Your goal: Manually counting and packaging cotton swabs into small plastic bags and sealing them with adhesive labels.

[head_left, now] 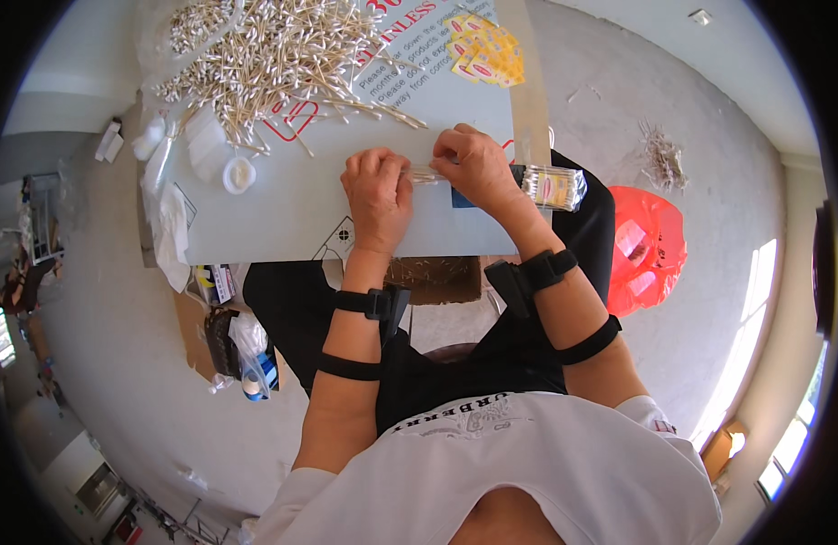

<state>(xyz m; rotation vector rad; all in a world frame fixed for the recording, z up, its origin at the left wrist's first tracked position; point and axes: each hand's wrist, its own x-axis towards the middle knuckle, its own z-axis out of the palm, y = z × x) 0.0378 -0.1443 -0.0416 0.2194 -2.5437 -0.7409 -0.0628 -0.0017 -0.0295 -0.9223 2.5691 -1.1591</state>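
Grey concrete floor (673,82) ran all round, and a pale board served as the table (283,209) across the seated person's lap. Up at its far edge lay a big loose heap of cotton swabs (256,54), with yellow sachets (487,50) beside it and a small round white lid (239,174) nearer in. Both hands met at the middle: the left hand (378,195) was clenched round one end of a thin bundle of swabs (425,174), and the right hand (478,168) pinched the other end, fingers curled tight. Just right of that hand sat a clear packed tube of swabs (553,188), touching the table's edge. A red plastic bag (650,241) lay on the floor beyond. The risk, as I judged it, was the bundle splaying if either grip slackened, swabs slipping off onto the floor, where a stray clump (662,159) already lay. An elbow nudge could also have tipped that tube over the edge.
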